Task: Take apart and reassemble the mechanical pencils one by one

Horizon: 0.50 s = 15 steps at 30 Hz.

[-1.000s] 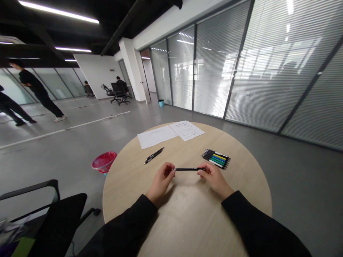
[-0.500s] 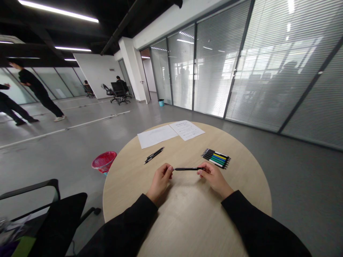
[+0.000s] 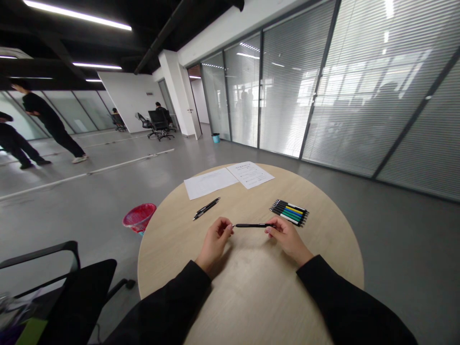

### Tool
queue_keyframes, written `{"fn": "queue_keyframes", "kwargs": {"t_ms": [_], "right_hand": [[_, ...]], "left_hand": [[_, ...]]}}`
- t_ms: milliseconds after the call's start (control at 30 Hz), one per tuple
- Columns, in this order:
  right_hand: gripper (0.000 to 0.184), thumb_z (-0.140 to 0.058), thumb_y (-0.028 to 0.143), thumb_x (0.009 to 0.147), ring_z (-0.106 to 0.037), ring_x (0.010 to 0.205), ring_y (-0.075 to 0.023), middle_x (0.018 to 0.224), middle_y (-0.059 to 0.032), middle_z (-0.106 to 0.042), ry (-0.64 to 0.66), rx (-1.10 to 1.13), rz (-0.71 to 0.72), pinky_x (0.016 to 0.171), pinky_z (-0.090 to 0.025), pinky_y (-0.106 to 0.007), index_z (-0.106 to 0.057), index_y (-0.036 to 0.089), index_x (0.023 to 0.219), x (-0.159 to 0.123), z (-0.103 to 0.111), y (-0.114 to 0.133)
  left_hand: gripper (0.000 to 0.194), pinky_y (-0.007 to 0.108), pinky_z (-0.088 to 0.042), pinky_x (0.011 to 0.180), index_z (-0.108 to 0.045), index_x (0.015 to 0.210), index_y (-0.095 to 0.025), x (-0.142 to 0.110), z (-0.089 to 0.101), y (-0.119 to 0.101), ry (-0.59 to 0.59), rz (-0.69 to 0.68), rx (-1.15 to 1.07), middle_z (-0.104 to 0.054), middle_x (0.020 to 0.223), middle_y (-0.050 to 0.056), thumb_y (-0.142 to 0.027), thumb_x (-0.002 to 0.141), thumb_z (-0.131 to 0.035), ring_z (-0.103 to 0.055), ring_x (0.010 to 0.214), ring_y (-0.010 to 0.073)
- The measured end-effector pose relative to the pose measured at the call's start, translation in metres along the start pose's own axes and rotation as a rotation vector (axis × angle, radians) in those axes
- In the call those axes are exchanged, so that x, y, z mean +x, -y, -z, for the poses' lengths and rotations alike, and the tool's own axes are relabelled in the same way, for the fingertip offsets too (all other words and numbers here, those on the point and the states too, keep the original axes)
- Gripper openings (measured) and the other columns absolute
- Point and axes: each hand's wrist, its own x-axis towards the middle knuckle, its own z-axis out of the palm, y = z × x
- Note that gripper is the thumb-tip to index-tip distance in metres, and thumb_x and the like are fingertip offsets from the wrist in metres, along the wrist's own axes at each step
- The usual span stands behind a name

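Observation:
A slim black pen [image 3: 251, 225] is held level above the round table, its metal tip pointing left. My left hand [image 3: 217, 239] is closed in a pinch at the tip end, with thumb and fingertips close together. At the other end, my right hand [image 3: 285, 236] grips the pen between thumb and fingers, hiding that end. Just beyond my right hand lies a neat row of pens [image 3: 289, 212] with black, white, yellow, blue and green barrels. Two or more black pens [image 3: 206, 208] lie together past my left hand.
Two paper sheets [image 3: 211, 183] lie at the far side of the wooden table [image 3: 251, 292]. A red bin [image 3: 139, 216] and a black chair [image 3: 82, 297] stand to the left. People [image 3: 50, 115] stand farther off, near glass partitions.
My left fingers have shifted and loosened slightly around the pen's tip. My right hand and the pen have hardly moved.

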Motion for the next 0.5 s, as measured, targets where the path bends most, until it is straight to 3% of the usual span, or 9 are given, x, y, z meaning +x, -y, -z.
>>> {"fn": "queue_keyframes", "kwargs": {"t_ms": [500], "right_hand": [[0.019,-0.068,0.037,0.08,-0.06,0.062,-0.0155,0.075,-0.0009,-0.067,-0.018,-0.011,-0.008,0.062,-0.049,-0.029,-0.063,0.02,0.086,-0.0004,0.0002,0.003]], "left_hand": [[0.029,0.029,-0.052,0.072,-0.059,0.088,-0.017,0.0021,0.0016,-0.002,-0.061,0.102,-0.22,-0.071,0.091,0.007,-0.042,0.081,-0.071,-0.066,0.075,0.0155]]}}
